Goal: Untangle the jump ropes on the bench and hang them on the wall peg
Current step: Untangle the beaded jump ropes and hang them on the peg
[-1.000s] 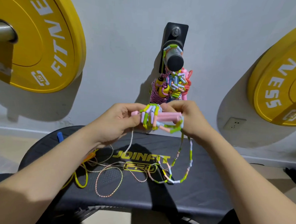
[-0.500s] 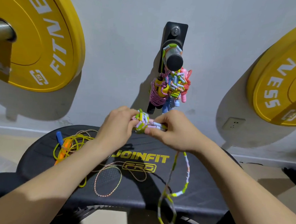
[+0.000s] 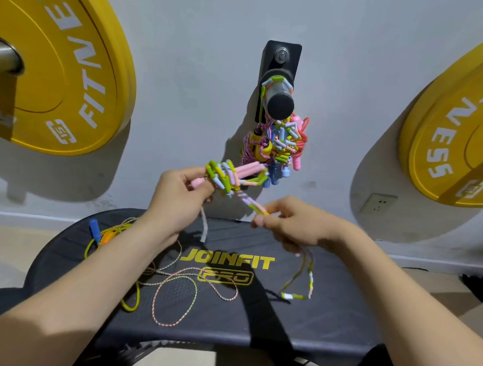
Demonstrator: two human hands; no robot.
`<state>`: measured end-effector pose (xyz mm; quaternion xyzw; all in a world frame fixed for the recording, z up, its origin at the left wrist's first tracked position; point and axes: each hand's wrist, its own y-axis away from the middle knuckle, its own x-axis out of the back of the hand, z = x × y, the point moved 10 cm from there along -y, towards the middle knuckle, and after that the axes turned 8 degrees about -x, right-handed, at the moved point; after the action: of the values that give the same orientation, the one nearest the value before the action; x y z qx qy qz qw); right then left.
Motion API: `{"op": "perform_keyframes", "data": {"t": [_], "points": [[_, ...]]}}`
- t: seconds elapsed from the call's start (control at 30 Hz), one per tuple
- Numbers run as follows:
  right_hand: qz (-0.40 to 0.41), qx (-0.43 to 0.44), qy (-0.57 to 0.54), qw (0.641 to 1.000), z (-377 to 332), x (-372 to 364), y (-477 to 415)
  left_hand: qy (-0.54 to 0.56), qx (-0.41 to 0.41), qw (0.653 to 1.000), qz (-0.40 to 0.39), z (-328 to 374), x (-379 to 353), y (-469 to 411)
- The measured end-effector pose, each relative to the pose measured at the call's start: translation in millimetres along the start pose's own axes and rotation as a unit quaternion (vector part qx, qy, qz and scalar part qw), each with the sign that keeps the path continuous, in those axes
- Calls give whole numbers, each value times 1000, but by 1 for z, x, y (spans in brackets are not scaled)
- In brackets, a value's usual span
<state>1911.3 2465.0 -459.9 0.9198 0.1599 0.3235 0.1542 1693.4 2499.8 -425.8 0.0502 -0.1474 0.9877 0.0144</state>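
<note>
Beaded rope (image 3: 224, 176): smooth pastel plastic segments, slight gloss. Braided rope (image 3: 171, 325): woven cord, matt. Bench (image 3: 325, 321): black padded vinyl, matt, with a fine-textured patch. Wall peg (image 3: 278, 100): brushed metal, matt black cap. Weight plate (image 3: 73, 62): yellow, semi-matt, rubbery. Wall (image 3: 198, 68): matt paint.

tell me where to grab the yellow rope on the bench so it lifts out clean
Probably by its blue handle, coming from above at the bench's left end. The handle is the rigid part and lies bare near the edge, while the yellow rope's loops seem to cross the speckled cord further in. The left hand and right hand both hold the beaded rope now.
</note>
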Motion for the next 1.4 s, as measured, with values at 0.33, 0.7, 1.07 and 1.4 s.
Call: {"op": "perform_keyframes", "data": {"t": [0.33,0.7,1.07,1.4], "points": [[183,196,239,933,-70,5,29,-365,-167,896,-189,5,-38,12],[22,143,-191,971,-48,14,19,64,-50,962,-261,14,-46,17],[11,-24,-170,985,-22,-19,11,94,33,994,35,-29,-12,1],[273,1,-96,957,-34,9,28,-277,-251,925,69,41,-21,35]]}}
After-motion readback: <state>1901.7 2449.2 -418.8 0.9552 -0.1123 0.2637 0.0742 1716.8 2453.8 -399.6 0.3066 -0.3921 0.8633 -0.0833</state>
